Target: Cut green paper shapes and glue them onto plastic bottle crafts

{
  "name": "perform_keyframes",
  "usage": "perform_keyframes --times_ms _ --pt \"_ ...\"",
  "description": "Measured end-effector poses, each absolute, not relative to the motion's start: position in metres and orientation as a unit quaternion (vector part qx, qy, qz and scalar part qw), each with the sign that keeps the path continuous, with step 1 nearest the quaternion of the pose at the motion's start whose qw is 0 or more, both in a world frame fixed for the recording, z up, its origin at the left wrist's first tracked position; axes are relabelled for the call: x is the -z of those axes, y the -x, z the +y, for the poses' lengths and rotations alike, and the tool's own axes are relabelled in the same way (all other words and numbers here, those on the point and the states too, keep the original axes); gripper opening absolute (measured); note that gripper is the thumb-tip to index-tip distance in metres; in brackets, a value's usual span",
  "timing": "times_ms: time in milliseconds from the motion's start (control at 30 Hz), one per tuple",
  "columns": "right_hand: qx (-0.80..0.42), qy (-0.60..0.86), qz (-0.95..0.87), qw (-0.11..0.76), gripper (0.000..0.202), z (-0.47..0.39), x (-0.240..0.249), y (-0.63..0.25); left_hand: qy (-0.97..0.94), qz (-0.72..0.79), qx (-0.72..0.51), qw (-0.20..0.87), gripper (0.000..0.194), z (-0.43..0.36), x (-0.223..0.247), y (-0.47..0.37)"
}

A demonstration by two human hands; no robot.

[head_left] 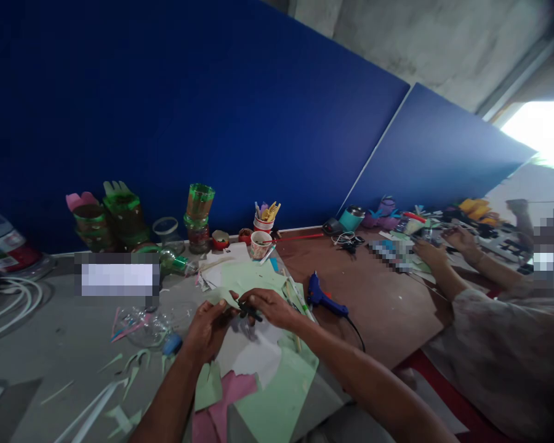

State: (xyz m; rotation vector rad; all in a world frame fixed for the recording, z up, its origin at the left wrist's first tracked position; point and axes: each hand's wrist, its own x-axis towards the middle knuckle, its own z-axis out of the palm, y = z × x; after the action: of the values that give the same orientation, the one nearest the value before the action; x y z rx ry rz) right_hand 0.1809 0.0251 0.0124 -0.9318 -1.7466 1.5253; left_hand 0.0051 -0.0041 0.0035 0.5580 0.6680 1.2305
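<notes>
Pinched in the fingers of my left hand (205, 329) is a small piece of pale green paper (228, 298). My right hand (272, 307) is closed on black-handled scissors (253, 314) right beside that paper; the blades are mostly hidden by my fingers. Both hands meet above a pile of white paper (249, 351) and light green sheets (281, 391). Pink paper (224, 403) lies under the near edge of the pile. Curled green paper scraps (133, 369) are scattered left of my left forearm.
A blue glue gun (323, 295) lies to the right, its cord trailing forward. Clear plastic bottles (150, 329) are at the left. Decorated bottle holders (198, 218) and a paper cup (261, 245) stand along the blue partition (212, 123). A co-worker's hands (431, 255) are at the far right.
</notes>
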Motion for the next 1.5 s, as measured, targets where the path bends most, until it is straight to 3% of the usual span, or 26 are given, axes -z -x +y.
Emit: perform_keyframes --times_ms 100,267,533,867,1167,1500 --pt "-0.659 0.313 -0.616 0.295 0.048 0.029 -0.018 -0.184 -0.235 0.291 -0.570 0.731 0.017 -0.004 -0.003 -0.005" --pt "-0.637 0.337 -0.668 0.184 0.043 0.034 -0.017 -0.183 -0.222 0.335 -0.557 0.727 0.018 -0.004 0.000 -0.007" --pt "-0.675 0.317 -0.543 0.387 0.041 0.043 -0.018 -0.191 -0.231 0.387 -0.575 0.683 0.027 -0.002 0.005 -0.009" --pt "-0.661 0.321 -0.554 0.392 0.045 0.028 0.001 -0.194 -0.275 0.405 -0.540 0.685 0.025 -0.003 0.009 -0.012" --pt "-0.526 0.378 -0.653 0.392 0.039 0.019 0.007 -0.201 -0.259 0.426 -0.550 0.670 0.029 -0.002 0.007 -0.018" --pt "-0.460 0.369 -0.719 0.367 0.045 0.010 0.008 -0.192 -0.236 0.445 -0.609 0.612 0.022 0.002 0.014 -0.019"
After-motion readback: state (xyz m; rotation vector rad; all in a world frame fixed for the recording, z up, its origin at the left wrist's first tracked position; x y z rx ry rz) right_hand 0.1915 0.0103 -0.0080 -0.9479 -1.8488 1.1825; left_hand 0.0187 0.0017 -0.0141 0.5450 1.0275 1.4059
